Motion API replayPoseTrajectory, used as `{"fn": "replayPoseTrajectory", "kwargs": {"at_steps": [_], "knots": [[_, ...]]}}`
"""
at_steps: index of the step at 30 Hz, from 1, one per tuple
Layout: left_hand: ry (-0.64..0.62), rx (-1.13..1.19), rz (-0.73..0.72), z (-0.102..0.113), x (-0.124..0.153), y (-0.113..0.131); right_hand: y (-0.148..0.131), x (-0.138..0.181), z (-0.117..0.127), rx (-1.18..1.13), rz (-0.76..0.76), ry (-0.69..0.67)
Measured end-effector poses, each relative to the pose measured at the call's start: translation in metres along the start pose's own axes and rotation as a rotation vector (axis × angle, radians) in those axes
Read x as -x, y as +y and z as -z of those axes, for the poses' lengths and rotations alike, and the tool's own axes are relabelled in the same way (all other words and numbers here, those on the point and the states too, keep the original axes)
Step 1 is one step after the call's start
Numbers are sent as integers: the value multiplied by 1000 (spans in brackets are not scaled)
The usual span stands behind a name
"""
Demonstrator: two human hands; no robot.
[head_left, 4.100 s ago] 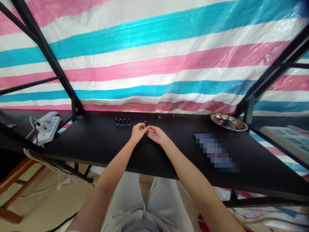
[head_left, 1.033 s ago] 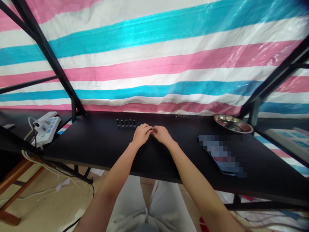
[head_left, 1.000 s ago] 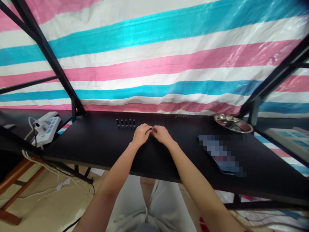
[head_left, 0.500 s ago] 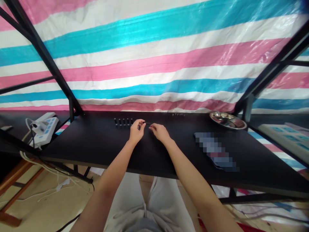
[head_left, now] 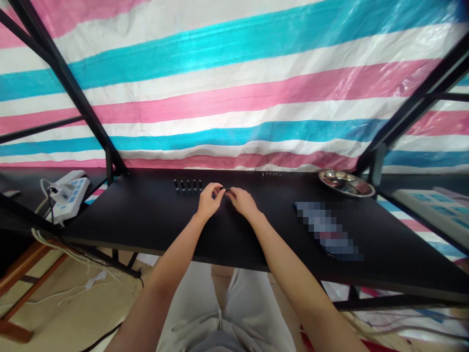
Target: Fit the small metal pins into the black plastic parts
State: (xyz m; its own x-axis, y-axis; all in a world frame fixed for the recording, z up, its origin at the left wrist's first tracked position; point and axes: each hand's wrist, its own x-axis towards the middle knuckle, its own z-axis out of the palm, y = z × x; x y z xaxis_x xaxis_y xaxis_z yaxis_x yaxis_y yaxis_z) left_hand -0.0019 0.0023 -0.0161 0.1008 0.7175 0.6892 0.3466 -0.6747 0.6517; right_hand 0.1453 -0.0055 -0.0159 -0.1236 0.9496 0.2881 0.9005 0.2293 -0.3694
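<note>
My left hand (head_left: 208,200) and my right hand (head_left: 242,201) meet over the middle of the black table (head_left: 146,220). Both pinch a small dark part (head_left: 226,189) between their fingertips; it is too small to name. Just left of my left hand, several small black cylinders (head_left: 187,185) stand upright in a row. A line of tiny dark pieces (head_left: 271,174) lies near the table's far edge, to the right of my hands.
A shallow metal dish (head_left: 345,182) sits at the back right. A blurred flat object (head_left: 328,230) lies right of my hands. A white power strip (head_left: 68,191) with cables rests on the left shelf. Black frame bars (head_left: 69,83) slant up on both sides before a striped tarp.
The upright row has grown by one cylinder since the earliest frame. My hands parted slightly half a second ago and have come back together at the fingertips.
</note>
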Motion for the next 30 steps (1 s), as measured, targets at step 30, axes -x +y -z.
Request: {"fn": "replayPoseTrajectory", "kwargs": {"at_steps": [30], "knots": [[-72,264,351,-2,-2,-7,-6,2,-11,-272,111,170]]}}
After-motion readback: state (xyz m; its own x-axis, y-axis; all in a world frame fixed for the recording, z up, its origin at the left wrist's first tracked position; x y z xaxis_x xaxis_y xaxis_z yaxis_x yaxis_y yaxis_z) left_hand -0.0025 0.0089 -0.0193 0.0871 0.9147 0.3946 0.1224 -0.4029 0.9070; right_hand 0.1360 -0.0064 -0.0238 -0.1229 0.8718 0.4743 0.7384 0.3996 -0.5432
